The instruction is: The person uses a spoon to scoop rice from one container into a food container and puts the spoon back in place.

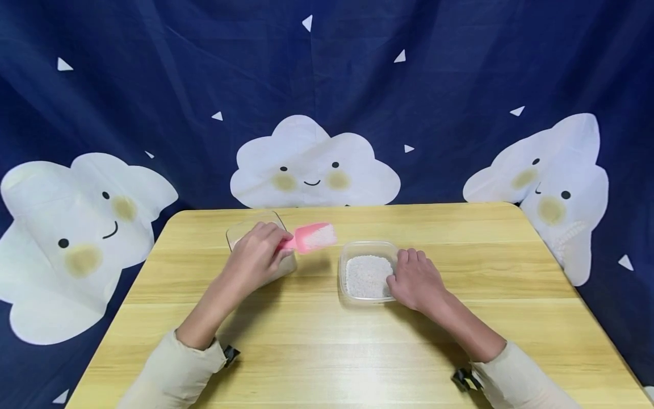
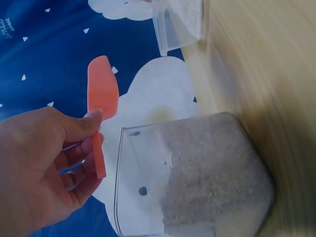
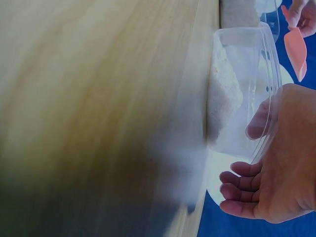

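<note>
My left hand (image 1: 255, 255) pinches the handle of a small pink scoop (image 1: 308, 238) between thumb and fingers. White grains lie in its bowl. The scoop is held level in the air, pointing right, between two containers. Beneath the left hand stands a taller clear container (image 2: 140, 170) of pale grains, partly hidden by that hand in the head view. At the table's middle sits a low clear plastic tub (image 3: 252, 74) holding white grains (image 1: 369, 276). My right hand (image 1: 420, 281) grips the tub's right rim, thumb on the inner side and curled fingers outside.
Both containers stand on a light wooden table (image 1: 327, 352), the taller one near its back edge. Behind the table hangs a dark blue cloth (image 1: 327, 74) with smiling clouds and small white triangles.
</note>
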{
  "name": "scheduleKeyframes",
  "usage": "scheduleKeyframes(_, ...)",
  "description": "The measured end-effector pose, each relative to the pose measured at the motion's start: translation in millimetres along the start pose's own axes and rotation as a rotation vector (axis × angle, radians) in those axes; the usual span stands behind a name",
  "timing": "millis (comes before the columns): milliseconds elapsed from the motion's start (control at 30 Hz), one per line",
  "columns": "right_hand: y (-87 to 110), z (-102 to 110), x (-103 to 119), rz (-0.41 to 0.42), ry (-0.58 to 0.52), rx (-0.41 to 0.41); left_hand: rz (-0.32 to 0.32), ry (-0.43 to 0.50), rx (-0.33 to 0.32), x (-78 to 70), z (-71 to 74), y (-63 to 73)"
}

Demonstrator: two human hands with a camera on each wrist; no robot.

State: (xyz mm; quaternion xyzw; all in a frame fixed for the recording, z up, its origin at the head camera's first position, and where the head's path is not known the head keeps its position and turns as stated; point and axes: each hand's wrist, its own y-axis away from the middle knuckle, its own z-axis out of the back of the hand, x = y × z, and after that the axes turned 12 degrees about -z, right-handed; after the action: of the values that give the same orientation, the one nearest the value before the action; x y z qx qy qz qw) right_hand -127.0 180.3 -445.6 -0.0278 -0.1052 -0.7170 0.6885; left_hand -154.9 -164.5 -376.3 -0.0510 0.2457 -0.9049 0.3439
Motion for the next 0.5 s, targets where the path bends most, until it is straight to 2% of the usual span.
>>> scheduleKeyframes(500,1.0,2,0,-0.005,-0.001,0.017,-0.031,-0.034,0.027,-15.4,-11.8,-11.3)
